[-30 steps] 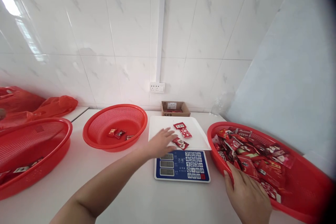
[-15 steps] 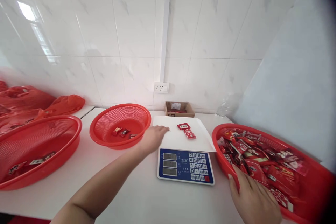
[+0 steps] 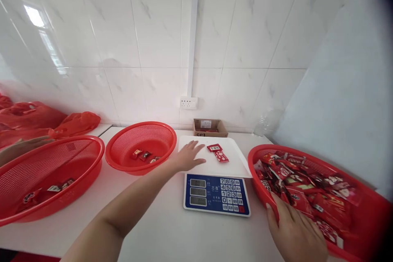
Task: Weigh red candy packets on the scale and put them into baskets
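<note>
My left hand is over the white pan of a weighing scale, fingers spread and nothing in them. Just right of its fingertips, two small red packets lie overlapping on the pan. The scale's blue keypad panel faces me, its digits too faint to read surely. At the right, my right hand grips the near rim of a red plastic basket, thumb outside and fingers over the edge. Many red snack packets fill that basket.
A red basket with a few packets stands left of the scale. Farther left is another red basket, with another person's hand behind it near red plastic bags. Behind the scale sits a cardboard box; a clear bottle is nearby.
My left hand has shifted right towards the two packets and its fingers have spread. The far-left basket has slid right, and another person's hand has appeared behind it. My right hand stays put.
</note>
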A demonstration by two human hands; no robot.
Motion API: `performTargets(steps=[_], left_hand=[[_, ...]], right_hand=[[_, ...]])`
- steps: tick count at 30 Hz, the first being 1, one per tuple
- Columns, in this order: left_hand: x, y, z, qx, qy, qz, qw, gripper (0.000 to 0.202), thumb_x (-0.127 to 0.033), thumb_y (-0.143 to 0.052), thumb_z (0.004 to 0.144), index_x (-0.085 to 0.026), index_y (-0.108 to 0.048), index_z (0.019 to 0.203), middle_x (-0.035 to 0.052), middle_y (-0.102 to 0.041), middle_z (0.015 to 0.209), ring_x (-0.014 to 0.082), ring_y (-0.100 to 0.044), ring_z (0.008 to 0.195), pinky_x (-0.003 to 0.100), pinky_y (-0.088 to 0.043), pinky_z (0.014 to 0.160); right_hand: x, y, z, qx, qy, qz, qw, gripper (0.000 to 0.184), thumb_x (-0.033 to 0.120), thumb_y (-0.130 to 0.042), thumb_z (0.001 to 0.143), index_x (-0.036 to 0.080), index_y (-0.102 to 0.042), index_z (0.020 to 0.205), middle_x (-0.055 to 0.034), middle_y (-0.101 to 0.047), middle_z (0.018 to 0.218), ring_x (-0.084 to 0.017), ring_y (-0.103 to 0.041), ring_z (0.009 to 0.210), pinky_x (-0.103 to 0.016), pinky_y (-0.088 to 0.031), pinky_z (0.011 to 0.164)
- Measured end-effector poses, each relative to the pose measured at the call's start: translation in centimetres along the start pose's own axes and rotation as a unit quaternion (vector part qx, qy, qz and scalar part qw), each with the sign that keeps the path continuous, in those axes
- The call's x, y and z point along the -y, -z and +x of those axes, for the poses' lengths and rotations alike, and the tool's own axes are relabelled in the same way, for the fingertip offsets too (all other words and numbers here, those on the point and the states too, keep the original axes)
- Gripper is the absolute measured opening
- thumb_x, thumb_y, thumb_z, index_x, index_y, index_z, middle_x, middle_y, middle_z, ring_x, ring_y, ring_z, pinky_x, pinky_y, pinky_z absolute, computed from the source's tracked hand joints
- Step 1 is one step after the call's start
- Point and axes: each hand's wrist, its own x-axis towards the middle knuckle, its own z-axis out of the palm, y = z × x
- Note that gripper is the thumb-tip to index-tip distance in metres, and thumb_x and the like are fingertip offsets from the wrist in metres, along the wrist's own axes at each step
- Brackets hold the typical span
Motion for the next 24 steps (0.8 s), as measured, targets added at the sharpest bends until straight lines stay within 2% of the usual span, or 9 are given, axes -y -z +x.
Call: performTargets(steps=[2, 4, 7, 10, 14, 16, 19, 22, 24], left_hand=[[-1.7, -1.7, 2.7, 0.034, -0.027, -0.002, 0.999, 0.071, -0.061, -0.04, 0.088, -0.024, -0.022, 0.146, 0.0126, -0.017, 0.155, 0.0301, -0.012, 0.141, 0.047, -0.021, 0.11], [-3.2, -2.9, 5.1, 0.048, -0.038, 0.01, 0.998, 0.075, -0.068, -0.037, 0.084, -0.027, -0.023, 0.146, 0.0123, -0.017, 0.155, 0.0333, -0.013, 0.141, 0.052, -0.02, 0.109], [-4.7, -3.9, 7.7, 0.053, -0.052, 0.026, 0.997, 0.07, -0.07, -0.039, 0.082, -0.028, -0.036, 0.139, 0.0122, -0.031, 0.148, 0.0359, -0.024, 0.136, 0.055, -0.024, 0.105], [-5.6, -4.5, 8.6, 0.045, -0.057, 0.048, 0.996, 0.051, -0.058, -0.044, 0.086, -0.025, -0.053, 0.123, 0.013, -0.049, 0.131, 0.0341, -0.041, 0.124, 0.053, -0.035, 0.098], [-5.4, -4.5, 7.8, 0.017, -0.04, 0.064, 0.997, 0.028, -0.032, -0.039, 0.093, -0.022, -0.055, 0.114, 0.0117, -0.056, 0.116, 0.0274, -0.053, 0.109, 0.041, -0.046, 0.085], [-4.6, -3.6, 6.9, 0.002, -0.024, 0.062, 0.998, 0.026, -0.028, -0.037, 0.094, -0.021, -0.055, 0.112, 0.0102, -0.058, 0.111, 0.0245, -0.057, 0.104, 0.036, -0.048, 0.082], [-2.2, -0.9, 4.9, -0.035, 0.016, 0.051, 0.998, 0.027, -0.029, -0.034, 0.096, -0.022, -0.052, 0.115, 0.0089, -0.057, 0.114, 0.0228, -0.057, 0.103, 0.034, -0.047, 0.082], [1.4, 2.8, 2.3, -0.068, 0.07, 0.038, 0.994, 0.031, -0.031, -0.028, 0.097, -0.024, -0.045, 0.123, 0.008, -0.053, 0.124, 0.0223, -0.055, 0.108, 0.033, -0.046, 0.083], [4.5, 5.0, 0.2, -0.065, 0.111, 0.029, 0.991, 0.032, -0.031, -0.027, 0.097, -0.023, -0.045, 0.123, 0.0079, -0.054, 0.124, 0.0218, -0.056, 0.106, 0.032, -0.046, 0.084]], right_hand=[[0.1, 0.0, 0.0, 0.014, -0.013, 0.006, 1.0, 0.034, 0.029, -0.04, 0.09, 0.009, -0.061, 0.107, -0.0105, -0.069, 0.082, -0.023, -0.062, 0.073, -0.036, -0.043, 0.071], [0.1, 0.0, -0.1, 0.029, -0.029, 0.008, 0.999, 0.035, 0.031, -0.038, 0.091, 0.01, -0.061, 0.107, -0.0106, -0.069, 0.084, -0.023, -0.062, 0.076, -0.037, -0.043, 0.073], [0.1, 0.0, -0.2, 0.033, -0.031, 0.01, 0.999, 0.035, 0.031, -0.038, 0.091, 0.012, -0.062, 0.107, -0.0114, -0.069, 0.089, -0.023, -0.061, 0.079, -0.037, -0.043, 0.076], [0.0, -0.1, -0.3, 0.022, -0.018, 0.01, 1.0, 0.035, 0.03, -0.039, 0.09, 0.011, -0.062, 0.109, -0.0121, -0.068, 0.092, -0.023, -0.061, 0.08, -0.036, -0.041, 0.076], [-0.2, -0.4, -0.4, 0.015, -0.012, 0.012, 1.0, 0.036, 0.031, -0.04, 0.09, 0.009, -0.061, 0.109, -0.0118, -0.069, 0.089, -0.022, -0.061, 0.078, -0.036, -0.041, 0.076], [-0.2, -0.4, -0.5, 0.01, -0.016, 0.016, 1.0, 0.037, 0.032, -0.04, 0.089, 0.009, -0.06, 0.11, -0.0115, -0.068, 0.086, -0.022, -0.06, 0.075, -0.036, -0.041, 0.075], [-0.3, -0.3, -0.6, 0.013, -0.011, 0.025, 1.0, 0.038, 0.031, -0.041, 0.088, 0.009, -0.059, 0.113, -0.0125, -0.068, 0.085, -0.023, -0.061, 0.076, -0.036, -0.041, 0.075], [-0.5, -0.5, -0.8, 0.02, -0.003, 0.027, 0.999, 0.039, 0.031, -0.044, 0.087, 0.011, -0.055, 0.118, -0.012, -0.068, 0.087, -0.024, -0.061, 0.077, -0.036, -0.042, 0.073], [-0.7, -1.0, -1.0, 0.013, -0.002, 0.023, 1.0, 0.04, 0.031, -0.047, 0.086, 0.013, -0.053, 0.121, -0.0105, -0.069, 0.086, -0.024, -0.062, 0.075, -0.036, -0.043, 0.072]])
